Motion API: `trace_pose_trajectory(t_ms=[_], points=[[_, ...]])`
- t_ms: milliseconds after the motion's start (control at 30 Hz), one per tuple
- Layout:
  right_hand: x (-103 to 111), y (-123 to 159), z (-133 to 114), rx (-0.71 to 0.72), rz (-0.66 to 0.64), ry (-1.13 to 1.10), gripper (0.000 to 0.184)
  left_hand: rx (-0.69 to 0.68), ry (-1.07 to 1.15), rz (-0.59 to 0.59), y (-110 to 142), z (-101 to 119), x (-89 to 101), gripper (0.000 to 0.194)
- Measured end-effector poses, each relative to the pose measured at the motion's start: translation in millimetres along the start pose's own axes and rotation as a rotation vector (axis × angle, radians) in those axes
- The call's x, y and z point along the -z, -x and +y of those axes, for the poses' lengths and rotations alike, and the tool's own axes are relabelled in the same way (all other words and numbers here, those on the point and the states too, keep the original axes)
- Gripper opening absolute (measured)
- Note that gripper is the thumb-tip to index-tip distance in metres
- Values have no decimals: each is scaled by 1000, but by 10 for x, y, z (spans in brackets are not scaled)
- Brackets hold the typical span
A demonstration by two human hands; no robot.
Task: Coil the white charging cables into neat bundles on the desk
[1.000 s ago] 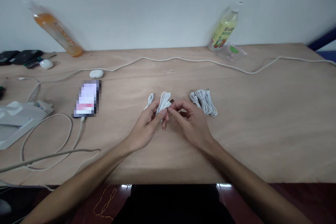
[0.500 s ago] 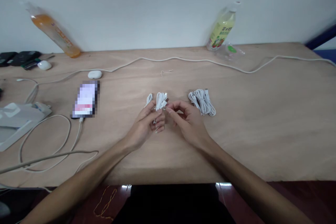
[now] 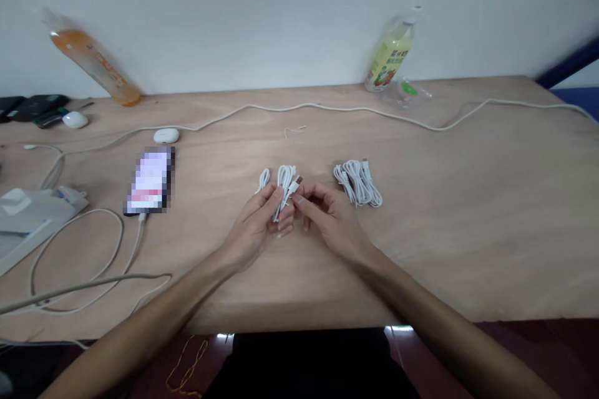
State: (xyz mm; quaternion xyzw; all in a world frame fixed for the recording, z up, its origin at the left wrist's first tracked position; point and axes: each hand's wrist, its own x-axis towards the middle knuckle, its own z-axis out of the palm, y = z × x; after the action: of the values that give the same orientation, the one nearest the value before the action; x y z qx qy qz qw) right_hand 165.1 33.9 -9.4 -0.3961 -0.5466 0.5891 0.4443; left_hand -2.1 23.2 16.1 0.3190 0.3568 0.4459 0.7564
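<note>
My left hand (image 3: 255, 221) is closed around a small coiled white USB cable (image 3: 284, 176), its thumb pressed along the coil. The cable's plug (image 3: 294, 187), with a metal tip, points up and right out of the bundle. My right hand (image 3: 334, 215) meets it from the right with thumb and forefinger pinched beside the plug. What these fingertips hold is too small to make out. Behind my left fingers lies another white cable coil (image 3: 263, 179), partly hidden. Several bundled white cables (image 3: 358, 182) lie side by side on the table just beyond my right hand.
A phone (image 3: 150, 181) on a charging cord and a white earbud case (image 3: 166, 135) lie left. A long white cord (image 3: 304, 105) crosses the back. An orange bottle (image 3: 96, 65) and a yellow bottle (image 3: 389, 59) lean against the wall. A short tie (image 3: 294, 131) lies mid-table.
The plug on the held cable now shows more clearly, angled up and right. My right fingertips have shifted slightly at its side. The whole view has moved a little.
</note>
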Motion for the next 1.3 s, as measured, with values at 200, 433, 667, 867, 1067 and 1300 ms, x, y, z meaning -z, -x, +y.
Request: trace_pose_trajectory(t_ms=[200, 433, 667, 867, 1067, 1300], points=[[-16, 8, -10, -37, -62, -27, 28, -91, -108, -39, -66, -61, 58, 40], [-10, 7, -10, -98, -110, -177, 25, -260, -425, 47, -28, -138, 97, 32], [40, 5, -11, -351, -122, -521, 20, -368, -843, 84, 22, -87, 134, 13], [139, -40, -20, -477, -215, -622, 21, -458, -959, 48, 20, -38, 131, 5], [96, -10, -22, -356, -143, -451, 20, -494, -1014, 89, 24, -66, 147, 5], [66, -21, 56, -64, -142, -158, 21, -480, -994, 127, 15, -92, 164, 9]])
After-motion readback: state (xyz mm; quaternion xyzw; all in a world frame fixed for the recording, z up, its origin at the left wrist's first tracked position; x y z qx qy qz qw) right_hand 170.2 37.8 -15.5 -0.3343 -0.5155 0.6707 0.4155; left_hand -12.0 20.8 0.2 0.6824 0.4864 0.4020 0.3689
